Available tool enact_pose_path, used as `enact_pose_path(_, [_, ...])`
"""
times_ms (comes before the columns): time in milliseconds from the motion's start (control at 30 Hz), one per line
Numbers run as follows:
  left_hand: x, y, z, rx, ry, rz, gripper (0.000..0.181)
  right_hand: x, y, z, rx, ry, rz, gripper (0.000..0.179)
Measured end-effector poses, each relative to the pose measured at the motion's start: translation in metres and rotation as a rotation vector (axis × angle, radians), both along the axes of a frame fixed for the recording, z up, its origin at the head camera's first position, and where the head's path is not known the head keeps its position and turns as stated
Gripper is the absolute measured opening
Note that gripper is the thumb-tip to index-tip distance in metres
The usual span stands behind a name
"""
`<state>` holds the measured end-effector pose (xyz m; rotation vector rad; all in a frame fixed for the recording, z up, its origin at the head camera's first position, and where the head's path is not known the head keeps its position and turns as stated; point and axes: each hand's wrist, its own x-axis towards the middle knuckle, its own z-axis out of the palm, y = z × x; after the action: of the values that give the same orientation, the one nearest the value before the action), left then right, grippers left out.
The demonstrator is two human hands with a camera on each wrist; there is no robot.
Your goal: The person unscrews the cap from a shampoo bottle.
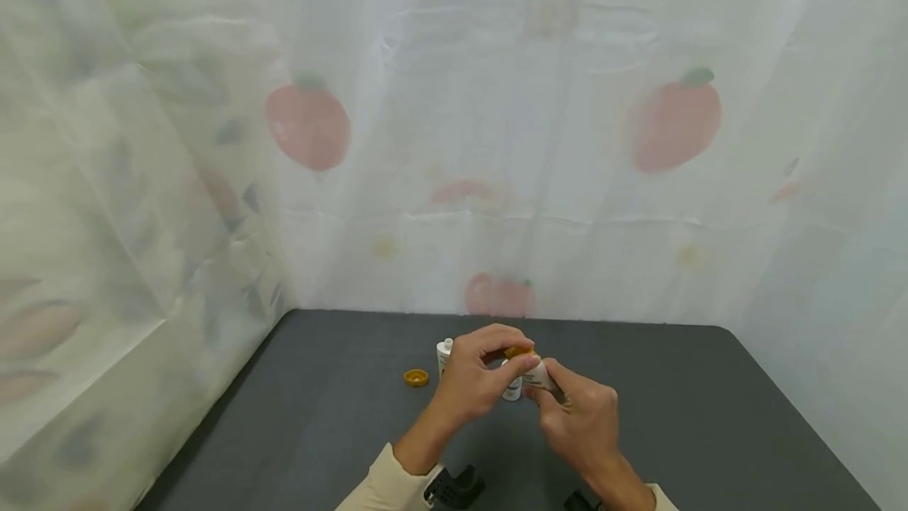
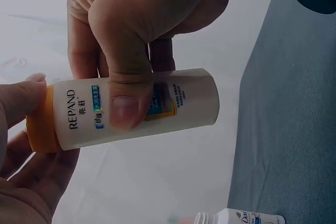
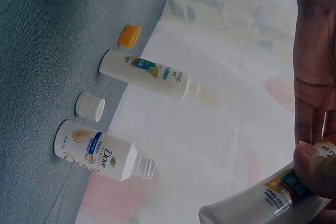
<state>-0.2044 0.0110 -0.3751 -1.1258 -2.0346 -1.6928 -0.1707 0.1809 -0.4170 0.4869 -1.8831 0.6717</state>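
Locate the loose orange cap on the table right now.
In the head view, the loose orange cap lies on the dark table, left of the left hand and beside the uncapped white bottle.

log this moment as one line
left hand: pinches orange cap | right hand: grips REPAND bottle | cap: on bottle | table: Dove bottle, second REPAND bottle, both uncapped

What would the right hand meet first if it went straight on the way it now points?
Beyond the white bottle it grips, the right hand would probably meet the left hand, which pinches the orange cap; depth is hard to judge.
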Motion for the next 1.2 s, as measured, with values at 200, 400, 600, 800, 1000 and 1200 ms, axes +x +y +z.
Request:
enact_pose_path(200, [0.0013,0.0047,-0.0029,0.029,-0.023,0.012,0.018,-0.0023,0.0026,-0.0022,0.011,0.020,-0.012,0.028])
enact_pose_path(400, [0.0033,0.0065,-0.0040,0.050,-0.012,0.019,0.020,-0.0013,0.0011,-0.0021,0.004,0.025,-0.007,0.030])
enact_pose_path(600, [0.0033,0.0075,-0.0047,0.074,-0.009,0.003,0.019,-0.0006,0.0000,-0.0009,-0.005,0.015,0.002,0.031])
enact_pose_path(800, [0.0032,0.0050,-0.0048,0.034,-0.033,-0.005,0.024,0.0006,0.0000,0.0004,-0.021,-0.019,-0.002,0.030])
enact_pose_path(1000, [0.0025,0.0014,-0.0025,0.018,-0.040,-0.075,0.029,0.0013,0.0003,0.0023,-0.026,-0.045,-0.006,0.029])
enact_pose_path(1200, [0.0012,0.0025,-0.0028,0.046,-0.031,-0.103,0.029,0.0029,-0.0001,0.0049,-0.019,-0.023,0.001,0.028])
